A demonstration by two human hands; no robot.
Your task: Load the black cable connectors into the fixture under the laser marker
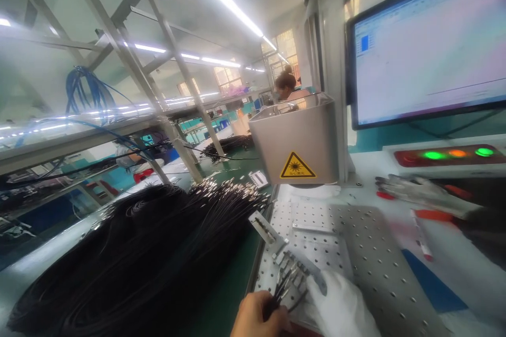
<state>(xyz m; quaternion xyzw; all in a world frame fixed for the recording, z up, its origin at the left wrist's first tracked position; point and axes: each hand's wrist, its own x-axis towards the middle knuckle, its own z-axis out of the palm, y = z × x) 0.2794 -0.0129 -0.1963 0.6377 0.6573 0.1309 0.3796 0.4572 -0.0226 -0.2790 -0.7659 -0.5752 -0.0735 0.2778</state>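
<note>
My bare left hand [259,316] is closed around several black cables [280,288] at the bottom of the view. Their metal connectors [293,274] lie side by side against a slotted metal fixture [286,253] on a perforated plate [366,242]. From the right, my right hand [340,297], in a white glove with grey fingertips, closes on the connector ends; part of its grip is hidden. A large coiled bundle of black cables [130,258] fills the table to the left, its many metal tips pointing toward the plate.
A laser head [296,142] with a yellow warning sign overhangs the plate. At right are a monitor [430,47], a lit button panel [450,155], a grey-white glove [415,189], possibly worn, and a marker [422,237]. A person [290,87] is behind the machine.
</note>
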